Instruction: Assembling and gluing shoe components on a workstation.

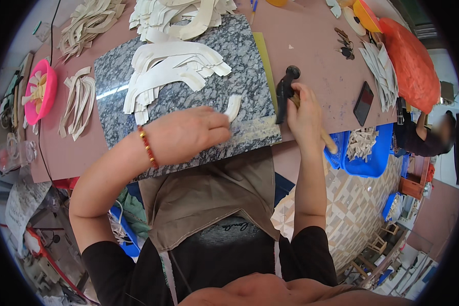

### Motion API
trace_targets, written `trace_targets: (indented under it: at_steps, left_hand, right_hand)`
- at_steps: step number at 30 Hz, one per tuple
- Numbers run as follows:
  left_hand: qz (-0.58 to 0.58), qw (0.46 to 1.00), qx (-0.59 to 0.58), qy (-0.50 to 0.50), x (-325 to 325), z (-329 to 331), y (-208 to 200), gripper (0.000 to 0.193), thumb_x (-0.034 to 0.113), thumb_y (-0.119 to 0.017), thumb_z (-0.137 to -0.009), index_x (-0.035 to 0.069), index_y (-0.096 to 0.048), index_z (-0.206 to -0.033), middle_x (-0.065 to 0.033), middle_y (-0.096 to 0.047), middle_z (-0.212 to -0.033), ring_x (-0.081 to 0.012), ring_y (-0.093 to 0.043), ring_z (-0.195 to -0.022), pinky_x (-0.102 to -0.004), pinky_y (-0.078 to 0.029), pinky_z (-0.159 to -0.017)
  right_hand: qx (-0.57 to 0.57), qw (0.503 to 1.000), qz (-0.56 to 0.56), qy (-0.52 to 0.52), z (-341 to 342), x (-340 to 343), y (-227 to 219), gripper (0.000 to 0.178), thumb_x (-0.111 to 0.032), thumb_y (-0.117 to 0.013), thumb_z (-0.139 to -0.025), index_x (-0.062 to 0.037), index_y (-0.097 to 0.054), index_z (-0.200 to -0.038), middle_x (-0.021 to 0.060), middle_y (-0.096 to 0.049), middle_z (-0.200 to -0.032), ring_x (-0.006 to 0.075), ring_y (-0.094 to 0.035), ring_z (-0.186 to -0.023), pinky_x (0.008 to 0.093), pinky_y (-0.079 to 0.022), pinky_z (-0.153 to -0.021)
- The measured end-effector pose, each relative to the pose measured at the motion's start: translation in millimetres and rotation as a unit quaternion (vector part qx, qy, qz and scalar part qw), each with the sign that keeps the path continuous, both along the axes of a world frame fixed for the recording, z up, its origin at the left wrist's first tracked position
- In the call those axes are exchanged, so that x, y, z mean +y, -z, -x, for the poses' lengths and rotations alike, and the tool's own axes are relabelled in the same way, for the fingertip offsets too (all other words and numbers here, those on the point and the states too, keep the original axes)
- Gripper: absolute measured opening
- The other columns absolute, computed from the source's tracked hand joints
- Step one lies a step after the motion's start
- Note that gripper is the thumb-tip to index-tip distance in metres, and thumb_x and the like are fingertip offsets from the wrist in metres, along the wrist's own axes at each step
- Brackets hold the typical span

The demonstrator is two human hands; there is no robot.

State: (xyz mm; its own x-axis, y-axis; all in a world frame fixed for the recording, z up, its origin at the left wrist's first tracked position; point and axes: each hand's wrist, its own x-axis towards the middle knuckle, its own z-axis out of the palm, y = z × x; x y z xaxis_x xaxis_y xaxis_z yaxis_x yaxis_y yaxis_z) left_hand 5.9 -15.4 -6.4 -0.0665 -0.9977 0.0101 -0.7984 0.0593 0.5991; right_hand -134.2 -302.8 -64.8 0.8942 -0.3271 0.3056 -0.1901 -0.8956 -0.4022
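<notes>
My right hand (306, 115) is wrapped round the wooden handle of a hammer (287, 92), its dark head over the right edge of a grey speckled stone slab (109, 81). Over the slab's front half, my left hand (201, 130) is closed, fingers curled; what they hold, if anything, is hidden. A small curved white piece (234, 106) meets its fingertips; I cannot tell whether it is gripped. Beyond the hand lies a fanned pile of curved white pieces (163, 66). A pale worn strip (257, 128) runs along the slab's near right part.
More white pieces (199, 25) are heaped at the far edge. Beige strips (79, 99) and a pink bowl (50, 97) stand left. Right are a phone (363, 104), keys (346, 48), a red bag (408, 61) and a blue basket (377, 163) of scraps. Another person (428, 135) is far right.
</notes>
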Motion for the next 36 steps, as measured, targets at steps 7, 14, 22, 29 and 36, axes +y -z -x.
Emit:
trace_targets:
  at_steps: [7,14,22,29,36]
  left_hand:
    - [0.127,0.936,-0.103,-0.313,-4.6,55.5,-3.9,0.050,0.017,-0.084,-0.076,0.001,-0.065,-0.120,-0.0131,-0.063,-0.115,-0.0323,-0.063,-0.103,-0.0429,-0.052,-0.090]
    - [0.119,0.922,-0.062,-0.362,-20.2,75.4,23.7,0.051,0.010,-0.080,-0.081,0.001,-0.064,-0.128,-0.0127,-0.060,-0.109,-0.0314,-0.059,-0.096,-0.0421,-0.052,-0.085]
    - [0.078,0.897,-0.079,-0.427,-20.7,87.7,16.4,0.041,0.005,-0.078,-0.083,0.004,-0.069,-0.123,-0.0114,-0.062,-0.103,-0.0312,-0.063,-0.088,-0.0404,-0.053,-0.076]
    - [0.096,0.903,0.034,-0.418,-17.8,79.4,13.0,0.037,0.000,-0.074,-0.086,0.005,-0.070,-0.122,-0.0099,-0.063,-0.092,-0.0312,-0.066,-0.083,-0.0402,-0.054,-0.070]
    - [0.066,0.929,-0.021,-0.365,-17.1,72.5,7.8,0.043,-0.004,-0.067,-0.082,0.005,-0.069,-0.124,-0.0089,-0.062,-0.096,-0.0294,-0.063,-0.084,-0.0390,-0.053,-0.071]
  right_hand:
    - [-0.018,0.945,-0.327,-0.027,15.1,24.7,-77.8,0.028,-0.004,-0.076,-0.092,-0.0023,-0.068,-0.119,0.0123,-0.069,-0.096,0.0187,-0.069,-0.084,0.0304,-0.053,-0.076]
    - [0.007,0.971,-0.177,-0.162,-0.6,47.1,-110.2,0.034,-0.010,-0.085,-0.084,-0.0039,-0.071,-0.115,0.0126,-0.073,-0.097,0.0307,-0.072,-0.082,0.0334,-0.056,-0.072]
    - [0.113,0.969,-0.124,-0.181,-18.5,52.1,-99.4,0.031,-0.019,-0.082,-0.089,-0.0062,-0.071,-0.115,0.0113,-0.074,-0.103,0.0311,-0.074,-0.085,0.0345,-0.057,-0.075]
    - [0.137,0.967,-0.132,-0.172,-18.9,54.0,-101.3,0.031,-0.021,-0.081,-0.090,-0.0051,-0.070,-0.114,0.0115,-0.074,-0.102,0.0316,-0.073,-0.084,0.0359,-0.057,-0.073]
    - [0.129,0.968,-0.109,-0.183,-21.4,54.3,-103.2,0.031,-0.018,-0.082,-0.089,-0.0040,-0.070,-0.113,0.0114,-0.074,-0.101,0.0313,-0.073,-0.084,0.0358,-0.057,-0.073]
